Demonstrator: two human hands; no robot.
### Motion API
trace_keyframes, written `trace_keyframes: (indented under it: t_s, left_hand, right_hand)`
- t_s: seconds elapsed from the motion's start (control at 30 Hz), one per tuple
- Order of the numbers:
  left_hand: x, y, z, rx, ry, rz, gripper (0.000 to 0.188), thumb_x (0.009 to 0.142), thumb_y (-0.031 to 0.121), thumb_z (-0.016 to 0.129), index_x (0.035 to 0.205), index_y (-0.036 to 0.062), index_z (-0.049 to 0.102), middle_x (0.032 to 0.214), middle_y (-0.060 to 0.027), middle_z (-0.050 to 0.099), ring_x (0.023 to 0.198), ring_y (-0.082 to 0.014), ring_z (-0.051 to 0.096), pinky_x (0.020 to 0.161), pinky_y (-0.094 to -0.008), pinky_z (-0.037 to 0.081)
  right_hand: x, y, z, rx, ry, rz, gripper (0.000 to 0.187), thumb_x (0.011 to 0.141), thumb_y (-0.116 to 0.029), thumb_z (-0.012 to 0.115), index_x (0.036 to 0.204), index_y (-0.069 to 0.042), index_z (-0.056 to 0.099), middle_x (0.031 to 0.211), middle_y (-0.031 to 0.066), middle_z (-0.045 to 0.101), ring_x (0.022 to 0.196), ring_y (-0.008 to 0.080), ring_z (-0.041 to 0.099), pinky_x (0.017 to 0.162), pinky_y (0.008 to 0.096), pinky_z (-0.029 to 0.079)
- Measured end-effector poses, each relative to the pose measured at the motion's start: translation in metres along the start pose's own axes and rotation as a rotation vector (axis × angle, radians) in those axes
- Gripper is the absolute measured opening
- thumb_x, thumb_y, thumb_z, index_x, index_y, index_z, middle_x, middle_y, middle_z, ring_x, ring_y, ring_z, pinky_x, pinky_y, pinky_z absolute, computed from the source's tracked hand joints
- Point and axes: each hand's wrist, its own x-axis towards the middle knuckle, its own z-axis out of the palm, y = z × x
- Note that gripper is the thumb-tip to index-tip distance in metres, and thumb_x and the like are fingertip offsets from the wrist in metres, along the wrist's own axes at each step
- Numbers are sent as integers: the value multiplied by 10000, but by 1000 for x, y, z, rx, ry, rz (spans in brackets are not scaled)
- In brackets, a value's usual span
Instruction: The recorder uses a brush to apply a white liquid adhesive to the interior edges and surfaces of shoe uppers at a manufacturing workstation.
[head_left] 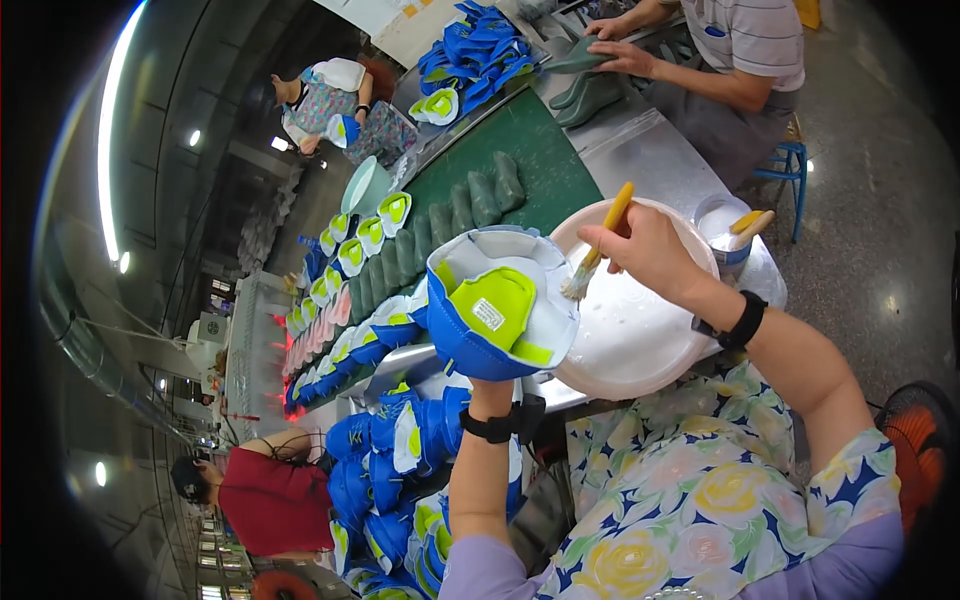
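Observation:
A blue shoe upper (455,335) with a yellow-green lining and a white inner edge faces up, opening toward me. My left hand (490,395) holds it from below; the fingers are mostly hidden behind it. In my right hand (655,248) is a paintbrush (612,218) with a yellow handle, gripped between thumb and fingers. The bristles point down at the right white edge of the upper; whether they touch it I cannot tell. Under the brush and right hand stands a pale round basin (708,335) with white liquid in it.
A white tub (725,255) holding another brush (750,225) stands right of the basin. Ahead runs a green conveyor belt (545,140) with rows of dark lasts (462,205) and uppers. Blue uppers (385,470) are heaped at lower left. Across sits a co-worker (745,70) handling grey-green lasts.

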Motion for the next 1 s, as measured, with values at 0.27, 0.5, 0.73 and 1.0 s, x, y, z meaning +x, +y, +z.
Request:
trace_keyframes:
  t_s: [0.27, 0.5, 0.73, 1.0]
  left_hand:
    - [10, -12, -3, 311, 163, 234, 448, 1039, 252, 462, 1436, 44, 450, 1398, -144, 548, 1209, -293, 607, 1068, -438, 484]
    - [11, -10, -21, 579, 309, 446, 448, 1047, 269, 444, 1437, 47, 449, 1398, -144, 549, 1209, -293, 607, 1065, -441, 488]
    - [-7, -56, -55, -657, -286, -381, 538, 1007, 410, 537, 1388, 30, 525, 1364, -145, 597, 1185, -307, 628, 1036, -467, 510]
    - [-50, -60, 8, -566, -194, -436, 590, 975, 428, 594, 1389, 13, 530, 1331, -149, 623, 1160, -302, 643, 1013, -453, 531]
  right_hand:
    - [-28, 6, 18, 139, -49, 164, 447, 903, -363, 707, 922, 78, 637, 773, 140, 706, 598, 163, 694, 543, 263, 543]
    - [-39, -3, 14, 295, -89, 98, 385, 908, -312, 735, 932, 62, 648, 800, 130, 716, 658, 162, 703, 612, 260, 550]
    - [-26, -11, -7, 121, -136, -549, 195, 915, -197, 745, 1004, -51, 654, 936, 93, 714, 838, 224, 698, 738, 311, 540]
    - [-26, -32, 12, -68, -445, -1078, 137, 928, -162, 683, 999, -80, 600, 1005, 101, 681, 934, 307, 675, 825, 378, 550]
